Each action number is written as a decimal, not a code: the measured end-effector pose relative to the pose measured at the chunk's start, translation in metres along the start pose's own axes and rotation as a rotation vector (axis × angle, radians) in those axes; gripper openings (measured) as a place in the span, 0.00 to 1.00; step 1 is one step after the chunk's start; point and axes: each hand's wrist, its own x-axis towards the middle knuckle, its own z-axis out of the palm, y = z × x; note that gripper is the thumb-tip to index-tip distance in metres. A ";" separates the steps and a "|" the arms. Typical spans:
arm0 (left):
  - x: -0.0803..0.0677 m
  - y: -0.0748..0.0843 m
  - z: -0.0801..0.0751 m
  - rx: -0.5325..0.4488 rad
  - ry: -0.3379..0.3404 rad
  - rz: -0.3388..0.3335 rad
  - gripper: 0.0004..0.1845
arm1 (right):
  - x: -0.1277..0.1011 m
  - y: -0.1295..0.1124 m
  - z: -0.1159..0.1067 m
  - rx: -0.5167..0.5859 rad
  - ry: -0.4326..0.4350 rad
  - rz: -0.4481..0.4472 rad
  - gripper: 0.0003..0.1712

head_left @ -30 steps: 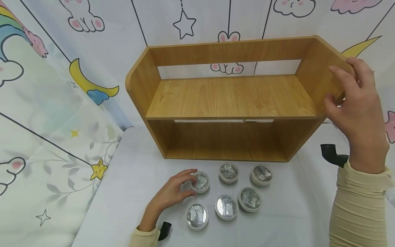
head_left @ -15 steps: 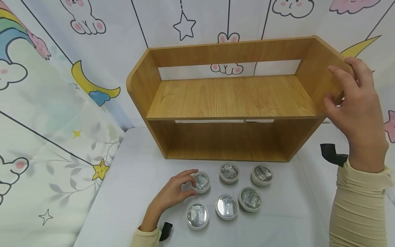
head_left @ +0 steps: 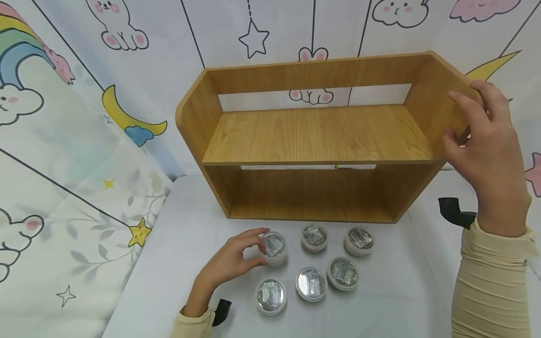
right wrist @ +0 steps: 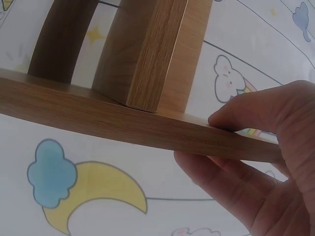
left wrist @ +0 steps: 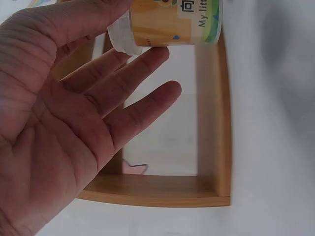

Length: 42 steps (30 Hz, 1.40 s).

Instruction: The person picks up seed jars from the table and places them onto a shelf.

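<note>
Head view: left hand (head_left: 230, 263) pinches a small round foil-lidded cup (head_left: 274, 248) (1 of 6); right hand (head_left: 486, 150) clamps the light-brown wooden 2-tier shelf (head_left: 313, 136) side panel.

Ahead of the left hand's fingers (head_left: 253, 240), beyond the gripped cup (head_left: 274, 247), the lower bay (head_left: 310, 195) of the wooden shelf stands open. Five more foil-lidded cups (head_left: 313, 283) crowd the tabletop (head_left: 177, 263) beside the fingertips. The upper deck (head_left: 317, 134) lies open between the end panels; the right hand (head_left: 486, 150) clasps the right end panel (head_left: 439, 94).
</note>
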 end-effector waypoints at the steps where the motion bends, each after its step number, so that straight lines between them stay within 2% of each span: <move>1: 0.000 0.004 -0.005 0.003 -0.003 -0.003 0.13 | 0.000 -0.002 -0.001 0.001 0.000 0.001 0.38; 5: 0.001 0.017 -0.023 0.024 0.004 0.011 0.12 | 0.000 -0.007 -0.003 0.002 -0.007 0.010 0.37; 11: 0.001 0.038 -0.049 0.041 0.007 0.043 0.12 | 0.001 0.002 0.000 -0.004 -0.008 0.006 0.38; 16: 0.007 0.052 -0.070 0.029 0.002 0.092 0.12 | 0.001 0.005 0.001 -0.005 -0.003 -0.009 0.39; 25: 0.019 0.065 -0.102 0.039 0.025 0.195 0.13 | 0.000 0.006 0.001 -0.003 0.002 -0.025 0.40; 32: 0.030 0.075 -0.118 0.037 0.043 0.260 0.13 | 0.001 0.006 0.001 -0.007 0.004 -0.026 0.39; 42: 0.046 0.084 -0.144 0.094 0.076 0.294 0.15 | 0.000 0.003 0.001 0.000 -0.006 -0.010 0.39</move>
